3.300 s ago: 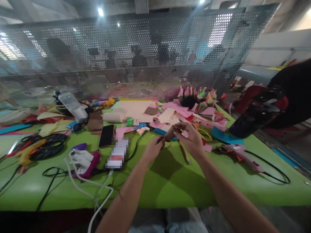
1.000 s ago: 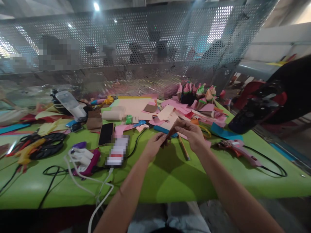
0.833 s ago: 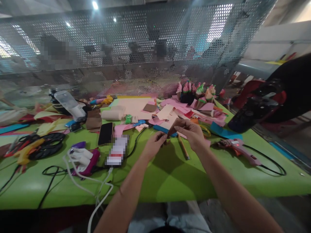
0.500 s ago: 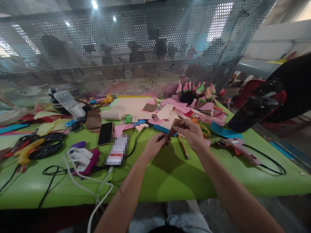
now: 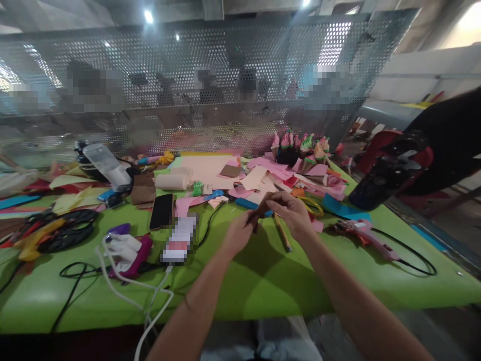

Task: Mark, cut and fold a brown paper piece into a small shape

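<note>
Over the middle of the green table I hold a small brown piece of paper or felt (image 5: 262, 205) between both hands. My left hand (image 5: 237, 233) pinches its lower left end, fingers closed. My right hand (image 5: 295, 214) has thumb and fingers closed on its upper right side. Part of the piece is hidden by my fingers. Just beneath lies a yellow pencil (image 5: 283, 235), and a blue stick-like tool (image 5: 246, 203) is behind my hands. A pink glue gun (image 5: 372, 238) rests to the right of my right hand.
A lit phone (image 5: 180, 238), a dark phone (image 5: 162, 211) and a magenta power strip (image 5: 137, 258) with trailing cables are at left. Paper cutouts (image 5: 253, 180) and small cone-shaped crafts (image 5: 308, 145) lie behind. A dark bottle (image 5: 379, 180) stands right; a perforated metal screen (image 5: 169, 110) rises beyond.
My hands keep their hold on the brown piece, which now tilts lower between them. The fingers have shifted slightly. The camera view has tipped up a little.
</note>
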Motion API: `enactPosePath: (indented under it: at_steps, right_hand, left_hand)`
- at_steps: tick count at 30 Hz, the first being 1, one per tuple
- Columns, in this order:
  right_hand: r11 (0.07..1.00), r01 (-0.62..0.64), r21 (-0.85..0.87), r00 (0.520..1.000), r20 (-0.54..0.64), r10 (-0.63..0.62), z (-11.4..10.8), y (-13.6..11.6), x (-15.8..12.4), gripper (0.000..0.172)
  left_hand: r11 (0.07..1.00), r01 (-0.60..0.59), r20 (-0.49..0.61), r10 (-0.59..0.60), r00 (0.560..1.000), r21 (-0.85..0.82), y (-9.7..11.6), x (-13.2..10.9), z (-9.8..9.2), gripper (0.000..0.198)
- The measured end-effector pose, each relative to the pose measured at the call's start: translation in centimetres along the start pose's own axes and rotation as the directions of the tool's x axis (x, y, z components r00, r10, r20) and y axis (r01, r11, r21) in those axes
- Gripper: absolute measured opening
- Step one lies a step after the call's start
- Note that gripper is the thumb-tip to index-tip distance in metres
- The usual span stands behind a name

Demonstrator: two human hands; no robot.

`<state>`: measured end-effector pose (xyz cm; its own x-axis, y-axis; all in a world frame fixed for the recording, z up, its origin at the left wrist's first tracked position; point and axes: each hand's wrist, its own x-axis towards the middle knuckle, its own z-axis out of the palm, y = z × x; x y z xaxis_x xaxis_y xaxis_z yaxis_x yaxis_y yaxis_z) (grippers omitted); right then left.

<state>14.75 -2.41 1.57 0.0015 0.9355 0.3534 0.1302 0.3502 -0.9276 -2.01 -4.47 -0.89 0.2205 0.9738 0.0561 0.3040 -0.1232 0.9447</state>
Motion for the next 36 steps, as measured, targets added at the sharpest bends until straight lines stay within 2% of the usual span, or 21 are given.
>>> enactPosePath:
  at_steps: [4, 7, 11, 17, 22, 32, 36]
  right_hand:
    - [1.000, 0.017, -0.001, 1.000, 0.019, -0.017, -0.3, -0.5, 0.0, 0.027]
    - [1.000, -0.005, 0.026, 1.000, -0.007, 0.005, -0.3, -0.3, 0.1, 0.029]
    - [0.993, -0.064, 0.097, 0.998, -0.022, 0.067, -0.2, 0.4, 0.1, 0.033]
    - [0.984, -0.095, 0.151, 0.995, -0.026, 0.100, 0.1, 0.9, 0.2, 0.036]
    - [0.962, -0.121, 0.245, 0.990, -0.036, 0.134, 0.2, 0.8, 0.2, 0.035]
    - [0.950, -0.137, 0.281, 0.990, 0.020, 0.137, 0.4, 0.3, 0.1, 0.034]
    - [0.951, -0.125, 0.284, 0.991, -0.002, 0.131, 0.3, 0.7, 0.1, 0.033]
  left_hand:
    - [0.999, -0.026, 0.010, 0.027, 1.000, -0.027, -0.2, 0.0, -0.1, 0.029]
    - [0.993, -0.087, -0.035, 0.090, 0.995, 0.080, 0.0, -0.2, -0.2, 0.026]
    - [0.957, -0.124, -0.116, 0.159, 0.980, 0.261, 0.5, -0.6, -0.3, 0.033]
    - [0.907, -0.126, -0.120, 0.188, 0.975, 0.401, 0.6, -0.7, -0.5, 0.031]
    - [0.870, -0.148, -0.112, 0.225, 0.968, 0.471, 0.6, -0.7, -0.7, 0.038]
    - [0.790, -0.120, -0.090, 0.216, 0.972, 0.602, 0.6, -0.5, -0.8, 0.032]
    - [0.765, -0.095, -0.087, 0.194, 0.977, 0.637, 0.6, -0.5, -0.8, 0.034]
